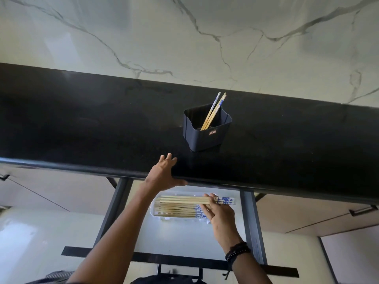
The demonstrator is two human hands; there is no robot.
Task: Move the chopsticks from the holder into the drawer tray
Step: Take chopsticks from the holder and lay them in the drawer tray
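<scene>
Nearest the camera, two bare forearms reached forward over an open drawer (251,226) with dark side rails; the right wrist wore dark beaded bands (238,250). The right hand (220,215) hovered over the right end of a white tray (152,212) lying in the drawer, its grip closed on a small bundle of chopsticks (184,199) pinched between thumb and fingers. These lay level across the tray's far side, their blue-and-white patterned ends sticking out past the hand to the right. How many were in that bundle could not be counted. Under and in front of them, more chopsticks (174,211) lay side by side in the tray, roughly eight or so, too tightly packed for a sure count, patterned ends also to the right.

The left hand (164,174) was open, fingers spread, its palm over the front edge of the black tabletop (82,124), gripping nothing.

Farther back on the tabletop stood one dark square holder (205,138). About three chopsticks (213,110) leaned in it, tilted toward its far right corner. Beyond rose a white marble wall (184,37) with grey veins.
</scene>
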